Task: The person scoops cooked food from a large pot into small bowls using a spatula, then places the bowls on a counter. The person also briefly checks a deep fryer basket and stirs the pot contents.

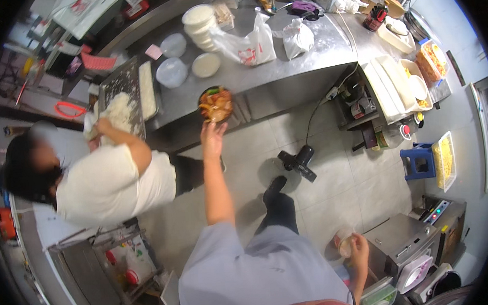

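Observation:
My left hand (213,138) reaches forward and grips the near rim of a dark round bowl (230,114). Reddish-brown cooked food (216,104) with green pieces fills it. The bowl is at the front edge of the steel counter (247,74); whether it rests there or hangs just short of it, I cannot tell. Low at my right side, my right hand (359,248) holds a see-through plastic tub (343,242) with a reddish patch, its contents blurred. Beyond the bowl stand a lidded round container (206,65) and two translucent plastic bowls (172,73).
A co-worker (107,177) handles white rice (120,110) in a metal tray at left. Plastic bags (250,47) and stacked containers (199,25) occupy the counter. On the tiled floor stands a black fan (299,161) with a cord. A steel appliance (400,235) is beside my right hand.

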Tool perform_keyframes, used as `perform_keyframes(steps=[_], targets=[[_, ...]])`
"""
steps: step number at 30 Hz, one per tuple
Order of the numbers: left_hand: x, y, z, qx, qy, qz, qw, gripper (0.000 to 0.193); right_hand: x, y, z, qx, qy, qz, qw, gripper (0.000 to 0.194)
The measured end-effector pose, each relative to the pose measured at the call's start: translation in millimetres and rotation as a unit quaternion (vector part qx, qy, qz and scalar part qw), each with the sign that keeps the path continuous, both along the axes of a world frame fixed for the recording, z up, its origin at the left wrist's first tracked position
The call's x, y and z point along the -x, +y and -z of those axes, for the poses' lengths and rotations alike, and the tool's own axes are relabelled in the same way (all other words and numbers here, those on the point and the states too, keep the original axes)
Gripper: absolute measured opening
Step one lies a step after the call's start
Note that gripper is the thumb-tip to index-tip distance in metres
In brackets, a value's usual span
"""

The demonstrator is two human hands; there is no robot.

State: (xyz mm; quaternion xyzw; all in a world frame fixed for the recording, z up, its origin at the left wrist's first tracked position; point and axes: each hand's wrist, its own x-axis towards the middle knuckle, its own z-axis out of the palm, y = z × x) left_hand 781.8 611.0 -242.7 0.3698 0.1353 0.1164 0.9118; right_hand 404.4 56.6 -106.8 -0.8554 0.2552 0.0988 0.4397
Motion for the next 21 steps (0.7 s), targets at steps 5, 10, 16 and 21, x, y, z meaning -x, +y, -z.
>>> perform_keyframes(steps=[5, 10, 16, 21], targets=[[-52.9, 63.7, 52.1, 0.030, 0.065, -0.075, 0.995, 0.044, -36.7, 7.6, 21.0, -0.054, 0.097, -0.053, 0.992, 0.019], [-76.4, 78.5, 74.6, 0.071, 0.062, -0.134, 0.987, 0.046, -32.3, -24.4, 57.0, -0.012, 0.205, -0.061, 0.977, 0.020], [-100.3, 78.9, 63.8, 0.024, 0.168, -0.187, 0.968, 0.048, 1.7, -53.4, 105.3, -0.076, 0.230, -0.006, 0.970, 0.016], [-101.2, 62.6, 71.6, 0.003, 0.229, -0.223, 0.947, 0.047, -10.5, -53.2, 106.8, -0.088, 0.283, -0.088, 0.951, 0.019]])
